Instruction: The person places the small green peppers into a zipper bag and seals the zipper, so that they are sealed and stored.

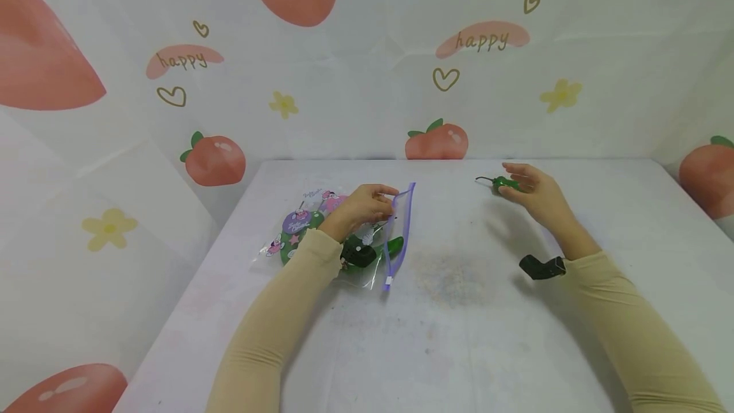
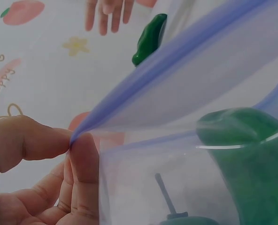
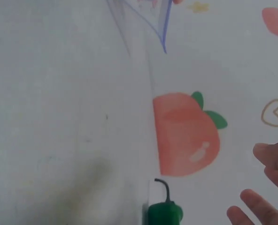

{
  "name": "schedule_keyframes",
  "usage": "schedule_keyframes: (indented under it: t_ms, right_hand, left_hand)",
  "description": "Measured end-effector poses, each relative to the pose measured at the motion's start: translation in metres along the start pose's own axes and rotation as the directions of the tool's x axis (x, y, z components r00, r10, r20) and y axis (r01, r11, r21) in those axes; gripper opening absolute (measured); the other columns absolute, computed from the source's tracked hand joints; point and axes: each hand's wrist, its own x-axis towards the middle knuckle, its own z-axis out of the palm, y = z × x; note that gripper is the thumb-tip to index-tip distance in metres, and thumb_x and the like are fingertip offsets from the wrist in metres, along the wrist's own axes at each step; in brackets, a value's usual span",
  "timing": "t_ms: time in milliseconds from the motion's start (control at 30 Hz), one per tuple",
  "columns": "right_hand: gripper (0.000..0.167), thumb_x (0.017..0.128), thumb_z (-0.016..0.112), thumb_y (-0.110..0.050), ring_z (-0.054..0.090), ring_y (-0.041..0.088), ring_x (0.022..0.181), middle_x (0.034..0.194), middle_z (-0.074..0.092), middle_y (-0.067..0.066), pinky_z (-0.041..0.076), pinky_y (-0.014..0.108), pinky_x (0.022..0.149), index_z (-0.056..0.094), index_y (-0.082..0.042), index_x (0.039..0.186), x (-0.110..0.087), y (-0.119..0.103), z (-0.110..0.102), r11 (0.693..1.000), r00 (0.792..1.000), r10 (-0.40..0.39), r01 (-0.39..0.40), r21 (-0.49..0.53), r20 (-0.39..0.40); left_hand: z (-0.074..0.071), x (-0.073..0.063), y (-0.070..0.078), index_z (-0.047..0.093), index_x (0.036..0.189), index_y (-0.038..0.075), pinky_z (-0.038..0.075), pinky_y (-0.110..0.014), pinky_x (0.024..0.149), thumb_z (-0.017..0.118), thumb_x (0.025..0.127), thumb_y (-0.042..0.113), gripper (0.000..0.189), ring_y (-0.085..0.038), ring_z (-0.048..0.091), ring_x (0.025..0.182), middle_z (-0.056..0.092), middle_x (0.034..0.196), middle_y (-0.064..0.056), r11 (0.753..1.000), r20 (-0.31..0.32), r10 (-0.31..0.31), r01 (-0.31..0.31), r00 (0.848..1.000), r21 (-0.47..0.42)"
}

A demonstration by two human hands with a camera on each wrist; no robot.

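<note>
My left hand [image 1: 362, 208] pinches the far corner of a clear zip bag [image 1: 298, 222] between thumb and fingertips. The bag has purple edging and pink cartoon prints, and its mouth gapes to the right. Inside, a green pepper [image 1: 395, 246] shows near the opening; in the left wrist view another pepper's stem [image 2: 165, 193] stands out through the plastic. On the right, a small green pepper [image 1: 504, 184] with a dark curved stem lies near the table's back. Around it my right hand [image 1: 536, 195] is spread, fingers extended and apart from the pepper [image 3: 165, 214] in the right wrist view.
A white table [image 1: 459, 349] with a greyish stain [image 1: 453, 276] extends beneath both hands. A cloth backdrop [image 1: 355, 126] with printed peaches rises behind it. Black camera mounts [image 1: 541, 268] sit at the wrists. The bag's white slider [image 1: 389, 280] is at its near corner.
</note>
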Motion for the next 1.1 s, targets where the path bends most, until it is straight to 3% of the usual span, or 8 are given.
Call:
schedule_keyframes:
  t_ms: [67,167,367,633,1100]
  right_hand:
    - [0.059,0.093,0.065,-0.027,0.040,0.049,0.130,0.143,0.043,0.028,0.034,0.058,0.106,0.044,-0.003,0.142,0.001,0.003,-0.002,1.000,1.000,0.019,-0.019,-0.011,0.009]
    - [0.063,0.093,0.064,-0.028,0.033,0.052,0.133,0.145,0.037,0.031,0.027,0.063,0.108,0.039,-0.005,0.146,0.003,0.008,-0.005,0.998,0.998,0.056,-0.055,-0.041,0.027]
    - [0.067,0.094,0.063,-0.031,0.019,0.050,0.141,0.153,0.027,0.027,0.017,0.065,0.110,0.035,-0.008,0.149,0.008,0.018,-0.010,0.989,0.993,0.115,-0.111,-0.101,0.037]
    - [0.067,0.094,0.063,-0.031,0.018,0.053,0.139,0.152,0.024,0.031,0.017,0.066,0.110,0.034,-0.003,0.148,0.015,0.035,-0.018,0.977,0.991,0.125,-0.114,-0.183,0.052]
    - [0.067,0.095,0.061,-0.030,0.012,0.055,0.139,0.152,0.018,0.033,0.013,0.068,0.109,0.033,0.003,0.146,0.017,0.053,-0.028,0.967,0.976,0.194,-0.172,-0.189,0.102]
  left_hand:
    - [0.000,0.000,0.000,0.055,0.133,0.004,0.050,-0.020,0.066,0.064,0.085,-0.004,0.050,-0.013,0.058,0.075,0.056,0.097,-0.006,1.000,0.002,-0.001,0.001,1.000,-0.006]
    - [0.000,0.000,0.000,0.055,0.133,0.004,0.050,-0.021,0.067,0.063,0.085,-0.004,0.050,-0.013,0.058,0.075,0.056,0.097,-0.006,1.000,0.003,-0.003,0.003,1.000,-0.008]
    - [0.000,0.000,0.000,0.054,0.134,0.004,0.050,-0.022,0.069,0.062,0.086,-0.004,0.049,-0.013,0.058,0.075,0.055,0.097,-0.006,1.000,0.004,0.000,0.000,1.000,-0.002]
    - [0.000,-0.001,0.001,0.054,0.134,0.004,0.052,-0.026,0.076,0.062,0.087,-0.003,0.048,-0.013,0.059,0.078,0.056,0.100,-0.007,1.000,0.005,-0.001,0.001,1.000,0.018]
    - [0.000,0.000,0.000,0.055,0.133,0.005,0.050,-0.021,0.068,0.063,0.086,-0.003,0.049,-0.013,0.059,0.077,0.056,0.097,-0.006,1.000,0.009,0.000,0.000,1.000,0.010]
